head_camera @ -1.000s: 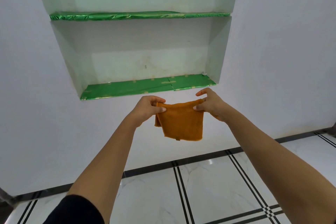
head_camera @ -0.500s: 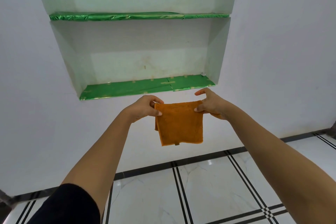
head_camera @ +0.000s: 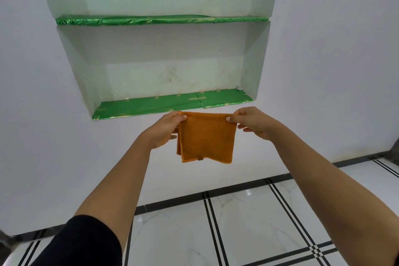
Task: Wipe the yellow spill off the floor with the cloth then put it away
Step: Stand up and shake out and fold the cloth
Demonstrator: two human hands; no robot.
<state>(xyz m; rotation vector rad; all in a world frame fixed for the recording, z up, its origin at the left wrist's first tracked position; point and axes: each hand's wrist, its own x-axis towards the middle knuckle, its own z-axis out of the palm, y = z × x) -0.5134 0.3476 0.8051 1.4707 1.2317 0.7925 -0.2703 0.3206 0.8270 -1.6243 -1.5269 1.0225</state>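
- The cloth, orange and folded, hangs at the centre of the frame, pinched along its top edge by the left hand and the right hand, thumb and fingers closed on each upper corner.
- Compared with a second ago it sits slightly higher and flatter, its top edge now just below the front lip of the lower shelf in the wall niche.
- That suggests the wiping is done and the putting-away step is under way; the green-lined shelf looks the likely resting place.
- No yellow spill shows on the floor at the bottom of the frame, but much of the floor is cut off.
- The cloth's rear layers are hidden.
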